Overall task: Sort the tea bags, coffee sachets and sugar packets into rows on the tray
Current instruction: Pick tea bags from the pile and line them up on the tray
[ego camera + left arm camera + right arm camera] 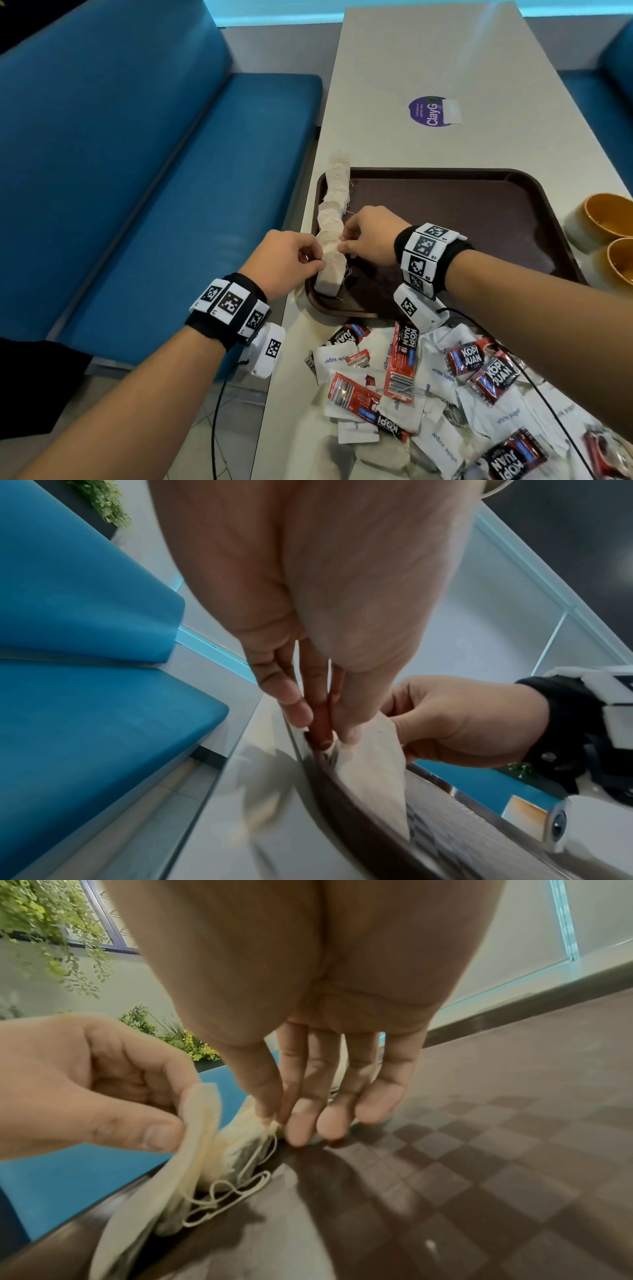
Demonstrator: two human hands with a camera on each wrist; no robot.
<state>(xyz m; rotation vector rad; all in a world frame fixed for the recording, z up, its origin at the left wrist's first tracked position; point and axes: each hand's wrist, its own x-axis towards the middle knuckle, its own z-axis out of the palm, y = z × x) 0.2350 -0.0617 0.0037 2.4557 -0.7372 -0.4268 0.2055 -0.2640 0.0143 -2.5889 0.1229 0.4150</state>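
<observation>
Both hands, left hand (287, 261) and right hand (368, 236), pinching one tea bag (334, 263) upright near the front of the tea bag row (334, 219) along the tray (479, 219) left edge, apparently squaring it.

Red-and-black coffee sachets (492, 379) in the loose pile near the table (394, 78) edge read "KOPI JUAN"; one long sachet (403, 363) shows it vertically next to a barcode. White sugar packets (334, 363) carry "white sugar" in blue. Purple round sticker (432, 111) on the table reads "ClayG…", rest covered by a white patch, small print unreadable.
</observation>
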